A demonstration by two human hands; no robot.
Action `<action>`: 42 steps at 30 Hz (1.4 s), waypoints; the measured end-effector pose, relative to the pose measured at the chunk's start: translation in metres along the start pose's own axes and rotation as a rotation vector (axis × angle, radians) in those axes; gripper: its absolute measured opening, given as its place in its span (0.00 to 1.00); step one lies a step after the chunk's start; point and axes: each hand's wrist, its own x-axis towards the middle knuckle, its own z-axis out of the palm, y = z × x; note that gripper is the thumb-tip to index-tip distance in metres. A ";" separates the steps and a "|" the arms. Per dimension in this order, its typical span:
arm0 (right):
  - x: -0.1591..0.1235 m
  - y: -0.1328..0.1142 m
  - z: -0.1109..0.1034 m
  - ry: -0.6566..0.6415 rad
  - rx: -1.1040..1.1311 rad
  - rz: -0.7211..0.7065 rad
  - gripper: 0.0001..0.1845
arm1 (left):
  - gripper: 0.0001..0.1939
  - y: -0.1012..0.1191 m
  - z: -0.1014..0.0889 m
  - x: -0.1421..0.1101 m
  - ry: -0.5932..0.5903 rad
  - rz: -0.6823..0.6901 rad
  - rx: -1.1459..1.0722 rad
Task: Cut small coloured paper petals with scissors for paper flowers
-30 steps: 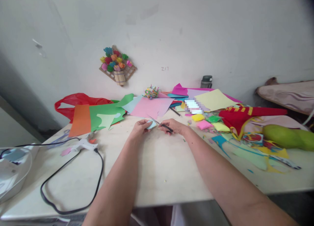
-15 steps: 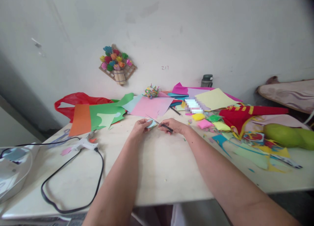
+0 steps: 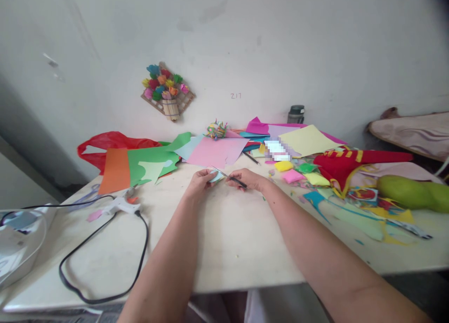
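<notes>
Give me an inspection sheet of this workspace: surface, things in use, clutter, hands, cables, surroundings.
Surface: pale table, small scraps on it.
Things in use: scissors, blades at a light blue paper piece.
Clutter: pink sheet, orange sheet and red bag behind; blue scrap and yellow packet at right.
Hands: left hand holds the paper piece, right hand the scissors.
Cables: black cord loops from the glue gun at left.
Surroundings: wall with a flower decoration; bottle near it. Other people: nothing seen.
</notes>
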 end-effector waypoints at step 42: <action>-0.009 -0.010 0.001 -0.006 0.006 0.037 0.10 | 0.13 0.001 -0.004 -0.001 0.013 -0.051 -0.019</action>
